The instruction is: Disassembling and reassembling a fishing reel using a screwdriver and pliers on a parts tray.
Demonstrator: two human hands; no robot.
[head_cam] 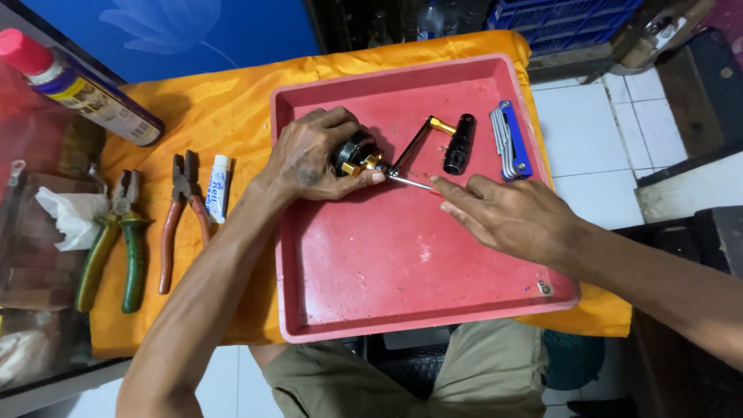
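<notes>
Fingers of the left hand were curled over a small black and gold fishing reel, which was pressed down onto the floor of a red plastic tray. Fingers of the right hand were pinched around the end of a thin metal tool, whose tip was laid against the reel just beside the left thumb. From the reel, a black crank handle with a gold joint was stretched toward a black cylindrical knob, which was lying near the tray's far side. Just beside the knob, a folding set of hex keys in a blue holder was rested inside the tray. The tray was set on an orange cloth spread over a small table. On the cloth to the left of the tray, a small white tube was placed, then red-handled pliers, then green-handled pliers. At the far left corner, a spray can with a red cap was laid on its side.
</notes>
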